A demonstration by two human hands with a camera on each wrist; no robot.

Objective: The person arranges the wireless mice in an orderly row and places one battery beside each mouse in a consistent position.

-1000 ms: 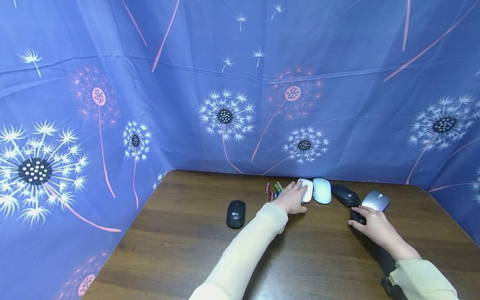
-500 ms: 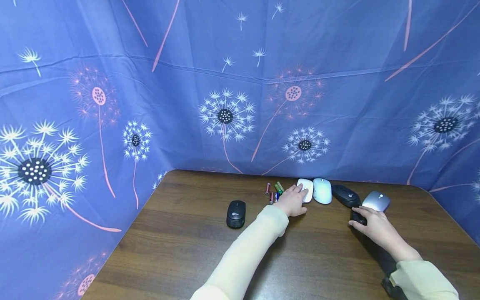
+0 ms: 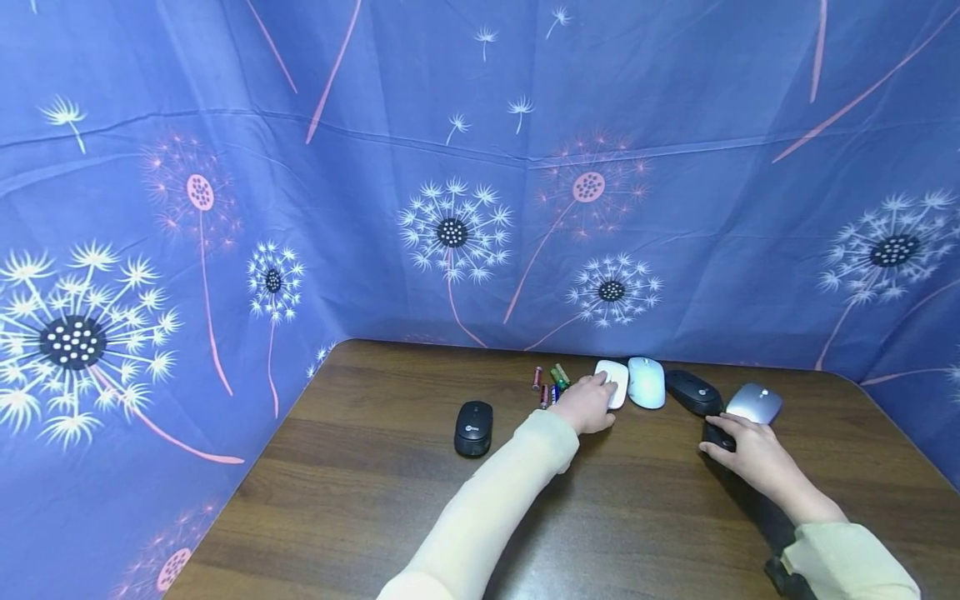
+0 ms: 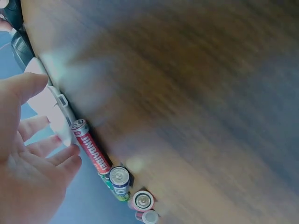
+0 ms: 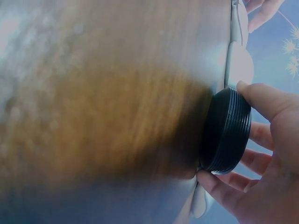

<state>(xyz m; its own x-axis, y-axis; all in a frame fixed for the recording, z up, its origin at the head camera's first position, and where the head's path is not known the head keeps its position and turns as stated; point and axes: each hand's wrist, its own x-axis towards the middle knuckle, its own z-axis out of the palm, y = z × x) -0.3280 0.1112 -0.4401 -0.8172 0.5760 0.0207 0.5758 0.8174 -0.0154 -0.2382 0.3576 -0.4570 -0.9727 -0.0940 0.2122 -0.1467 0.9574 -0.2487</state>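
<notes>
My left hand (image 3: 588, 404) lies over the left end of a row of computer mice, its fingertips on a white mouse (image 3: 618, 388). Seen from the left wrist, the fingers (image 4: 44, 147) are fairly loose and the thumb is apart from them. Several AA batteries (image 4: 93, 153), red, green and blue, lie beside this hand, partly hidden by it in the head view. My right hand (image 3: 753, 454) grips a black mouse (image 5: 226, 133) by its sides, thumb at one side and fingers at the other. The head view shows only part of that mouse (image 3: 717, 436).
A pale blue mouse (image 3: 647, 383), a black mouse (image 3: 694, 392) and a silver-grey mouse (image 3: 754, 403) stand along the back of the wooden table (image 3: 360, 483). Another black mouse (image 3: 473, 428) sits apart on the left. Patterned blue cloth (image 3: 360, 208) hangs behind.
</notes>
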